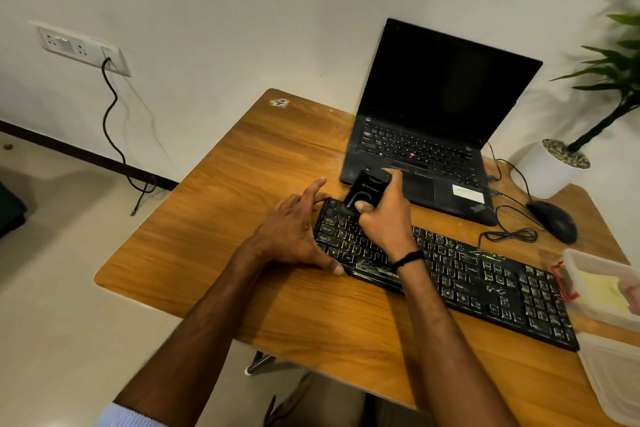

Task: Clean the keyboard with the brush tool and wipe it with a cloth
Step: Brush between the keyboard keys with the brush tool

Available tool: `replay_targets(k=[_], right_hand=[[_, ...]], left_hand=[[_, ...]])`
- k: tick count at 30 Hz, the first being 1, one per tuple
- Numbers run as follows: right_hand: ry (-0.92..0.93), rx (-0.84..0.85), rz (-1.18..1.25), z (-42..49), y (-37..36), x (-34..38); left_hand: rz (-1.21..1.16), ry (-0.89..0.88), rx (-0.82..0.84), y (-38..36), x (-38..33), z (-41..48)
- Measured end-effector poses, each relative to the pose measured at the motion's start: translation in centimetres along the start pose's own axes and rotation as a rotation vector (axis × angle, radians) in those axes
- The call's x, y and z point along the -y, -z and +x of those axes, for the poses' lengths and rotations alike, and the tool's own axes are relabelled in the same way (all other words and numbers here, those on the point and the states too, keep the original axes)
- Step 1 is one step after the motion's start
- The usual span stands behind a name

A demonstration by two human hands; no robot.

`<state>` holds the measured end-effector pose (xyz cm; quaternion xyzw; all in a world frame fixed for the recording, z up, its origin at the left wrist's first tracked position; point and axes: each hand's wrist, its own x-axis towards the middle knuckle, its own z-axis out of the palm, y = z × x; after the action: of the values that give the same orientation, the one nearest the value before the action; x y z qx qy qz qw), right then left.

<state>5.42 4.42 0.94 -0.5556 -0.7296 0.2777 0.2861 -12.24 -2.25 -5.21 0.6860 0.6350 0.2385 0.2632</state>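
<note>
1. Keyboard (485,284), one black full-size board, is lying slantwise on the wooden tabletop (242,184), running from under both hands out to the right of the right hand.
2. One left hand (294,232) is resting at the keyboard's left end, fingers spread and fairly straight against the edge, thumb lying along the front edge; it is holding nothing.
3. One right hand (384,218) is gripping the brush tool (367,189), fingers curled round its far side and thumb pressing on its near side.
4. One brush tool, a black block, is standing tilted at the keyboard's upper-left corner, just beyond the left hand's fingertips; its lower end is meeting the keys, though the bristles are too dark to make out.
5. One open laptop (446,87) with a dark screen is sitting just beyond the right hand.
6. One black mouse (554,220) with a looped cord is lying well to the right of the right hand, near one potted plant (550,168).
7. Two clear boxes are sitting at the keyboard's far right end: a container with a red clip (604,282) and a plain container (613,371).
</note>
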Motion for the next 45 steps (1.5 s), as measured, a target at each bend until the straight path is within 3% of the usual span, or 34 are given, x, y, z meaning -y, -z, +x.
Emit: replay_targets(k=[6, 13, 21, 27, 34, 38, 42, 45], right_hand=[[-0.156, -0.166, -0.127, -0.7, 3.6, -2.0], [0.046, -0.014, -0.048, -1.2, -1.2, 0.7], [-0.022, -0.147, -0.126, -0.4, 0.7, -0.7], [0.073, 0.035, -0.017, 0.0, -1.3, 0.7], [0.049, -0.079, -0.062, 0.8, -1.6, 0.4], [0.128, 0.073, -0.039, 0.8, -1.5, 0.6], [0.089, -0.003, -0.035, 1.2, -2.1, 1.3], [0.158, 0.084, -0.049, 1.1, -2.6, 1.5]], left_hand=[[0.003, 0.014, 0.014, 0.2, -0.3, 0.0], [-0.007, 0.015, -0.004, 0.1, -0.3, -0.2], [-0.006, 0.006, 0.0, 0.0, -0.2, 0.0], [-0.002, -0.005, -0.01, 0.0, -0.3, -0.1], [0.01, -0.001, -0.02, 0.0, -0.4, -0.1], [0.0, -0.011, -0.02, 0.1, -0.4, -0.1], [0.01, -0.01, -0.024, 0.0, -0.4, -0.2], [0.011, 0.01, -0.026, 0.0, -0.4, -0.1]])
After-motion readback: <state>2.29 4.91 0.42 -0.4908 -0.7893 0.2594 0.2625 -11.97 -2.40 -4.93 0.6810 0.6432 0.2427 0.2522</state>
